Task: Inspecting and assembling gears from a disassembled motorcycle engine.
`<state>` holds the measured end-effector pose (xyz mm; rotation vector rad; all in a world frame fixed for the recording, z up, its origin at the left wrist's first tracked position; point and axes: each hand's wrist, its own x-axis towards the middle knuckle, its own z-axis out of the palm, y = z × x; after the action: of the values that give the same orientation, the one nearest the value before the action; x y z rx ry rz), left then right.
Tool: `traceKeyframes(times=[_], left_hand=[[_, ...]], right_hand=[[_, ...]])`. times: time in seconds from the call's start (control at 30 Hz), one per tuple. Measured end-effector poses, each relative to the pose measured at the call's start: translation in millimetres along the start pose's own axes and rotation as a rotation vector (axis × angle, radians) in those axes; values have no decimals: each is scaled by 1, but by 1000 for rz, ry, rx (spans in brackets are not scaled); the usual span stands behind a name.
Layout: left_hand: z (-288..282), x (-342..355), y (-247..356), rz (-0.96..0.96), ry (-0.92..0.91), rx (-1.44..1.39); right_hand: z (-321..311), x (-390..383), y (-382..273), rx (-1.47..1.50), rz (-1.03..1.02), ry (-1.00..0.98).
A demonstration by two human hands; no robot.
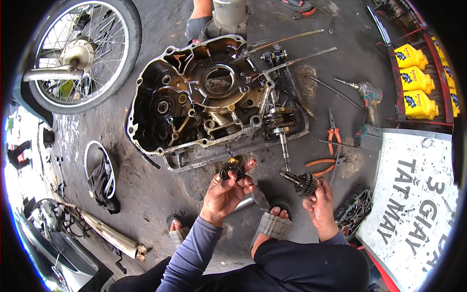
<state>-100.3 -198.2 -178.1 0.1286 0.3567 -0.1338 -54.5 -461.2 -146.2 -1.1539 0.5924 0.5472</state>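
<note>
My left hand [224, 197] holds a dark toothed gear [228, 170] in its fingertips, some fingers spread and oil-smeared. To its right my right hand [318, 207] grips a shaft with stacked gears [304, 185], its splined end pointing up-left. Above both hands an opened, oily engine casing [185, 107] rests on a metal tray [182, 165]. A crankshaft assembly [280, 121] stands at the casing's right side, with long studs above it. A metal cylindrical piece [248, 199] lies below the gear, partly hidden.
A wheel [78, 58], a bucket with dark cloth [100, 175] and an exhaust pipe [107, 228] are left. Right are a drill [370, 104], pliers [334, 136], yellow bottles [417, 104], a parts basket [352, 216] and a white sign [404, 146]. Another person's hand [196, 36] is at the top.
</note>
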Motion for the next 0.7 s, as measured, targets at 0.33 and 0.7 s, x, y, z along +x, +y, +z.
traceKeyframes(times=[0.33,0.7], left_hand=[[29,-5,-1,-28,-56,253],[45,-22,-20,-191,157,245]], right_hand=[[12,-8,-16,-25,-64,-82],[5,-12,-56,-574,-517,-276]])
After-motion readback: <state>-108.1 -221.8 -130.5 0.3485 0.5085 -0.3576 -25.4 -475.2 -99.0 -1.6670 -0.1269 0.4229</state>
